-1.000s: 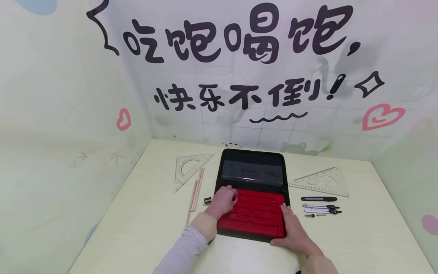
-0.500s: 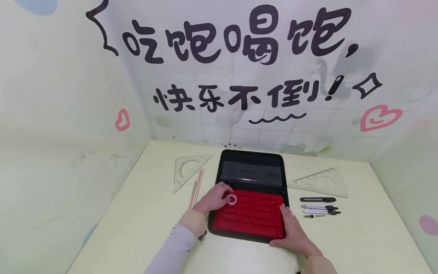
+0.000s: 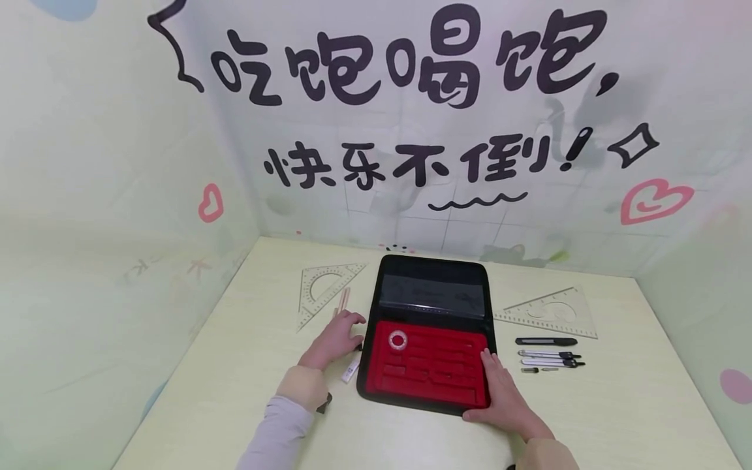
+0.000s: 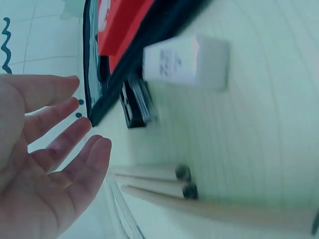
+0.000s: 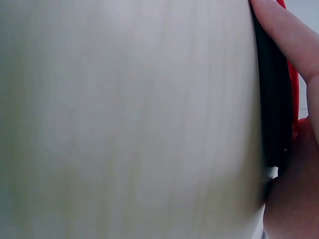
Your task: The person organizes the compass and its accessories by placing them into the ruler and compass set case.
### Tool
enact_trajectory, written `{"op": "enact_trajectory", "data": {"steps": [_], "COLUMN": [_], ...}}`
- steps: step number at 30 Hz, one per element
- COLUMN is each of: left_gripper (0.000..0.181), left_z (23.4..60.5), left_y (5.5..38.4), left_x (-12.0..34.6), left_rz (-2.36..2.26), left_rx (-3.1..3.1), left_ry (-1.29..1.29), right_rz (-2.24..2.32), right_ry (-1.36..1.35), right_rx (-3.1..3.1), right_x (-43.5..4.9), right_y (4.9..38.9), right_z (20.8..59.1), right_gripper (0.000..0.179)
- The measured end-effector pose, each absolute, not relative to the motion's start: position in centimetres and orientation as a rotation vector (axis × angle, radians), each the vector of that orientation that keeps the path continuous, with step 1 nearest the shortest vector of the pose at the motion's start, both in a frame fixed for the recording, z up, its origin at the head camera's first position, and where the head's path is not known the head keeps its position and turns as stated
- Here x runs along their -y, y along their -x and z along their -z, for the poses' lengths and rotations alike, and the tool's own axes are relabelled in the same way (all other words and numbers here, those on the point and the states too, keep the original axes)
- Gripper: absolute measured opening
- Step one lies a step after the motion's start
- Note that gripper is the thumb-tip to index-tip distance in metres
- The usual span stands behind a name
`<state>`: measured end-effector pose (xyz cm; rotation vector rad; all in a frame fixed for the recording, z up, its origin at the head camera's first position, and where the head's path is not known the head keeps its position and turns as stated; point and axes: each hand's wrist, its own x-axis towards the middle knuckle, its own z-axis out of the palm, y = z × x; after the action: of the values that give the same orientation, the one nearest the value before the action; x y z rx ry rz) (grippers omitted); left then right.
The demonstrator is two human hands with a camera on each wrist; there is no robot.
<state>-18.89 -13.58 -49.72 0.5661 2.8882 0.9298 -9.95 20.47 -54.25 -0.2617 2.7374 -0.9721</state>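
Note:
In the head view a black zip case [image 3: 365,385] lies unfolded, with a red moulded tray [image 3: 435,393] in its near half. A small clear-white ring [image 3: 390,346] sits at the tray's upper left. My left hand [image 3: 335,341] is left of the case, holding nothing, fingers loosely bent and spread. Close to it are a black pencil sharpener [image 4: 137,103] and a white eraser [image 4: 184,62], plus several wooden pencils [image 4: 224,211]. My right hand [image 3: 506,395] rests against the case's lower right corner, fingers straight along the side and thumb at the front edge.
Clear set squares lie at back left [image 3: 326,287] and right [image 3: 555,313]. To the right of the case are a black utility knife [image 3: 546,341], two silver compasses [image 3: 549,359] and small parts [image 3: 530,371]. A printed wall sheet [image 3: 364,215] stands behind the table.
My left hand let go of the ring at the tray's upper left, then moved left off the case toward the sharpener and eraser. My right hand stayed at the case corner.

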Motion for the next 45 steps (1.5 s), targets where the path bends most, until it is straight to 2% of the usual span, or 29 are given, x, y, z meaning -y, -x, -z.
{"op": "enact_trajectory", "data": {"steps": [14, 20, 28, 45], "left_gripper": [0.036, 0.034, 0.022, 0.025], "left_z": [51.0, 51.5, 51.9, 51.8], "left_y": [18.7, 18.6, 18.6, 18.8], "left_x": [14.4, 14.3, 14.2, 14.3], "left_rz": [-0.901, -0.924, -0.902, -0.957], "left_rx": [-2.824, -2.807, -2.835, -2.813], "left_ry": [-0.613, -0.581, -0.605, -0.648], "right_rz": [0.964, 0.974, 0.968, 0.961], "right_ry": [0.248, 0.257, 0.257, 0.249], "right_rx": [-2.727, -2.734, -2.729, -2.723], "right_x": [-20.4, -20.4, -20.4, -20.4], "right_y": [10.0, 10.0, 10.0, 9.9], "right_z": [54.3, 54.4, 54.4, 54.1], "right_gripper": [0.125, 0.125, 0.125, 0.125]}}
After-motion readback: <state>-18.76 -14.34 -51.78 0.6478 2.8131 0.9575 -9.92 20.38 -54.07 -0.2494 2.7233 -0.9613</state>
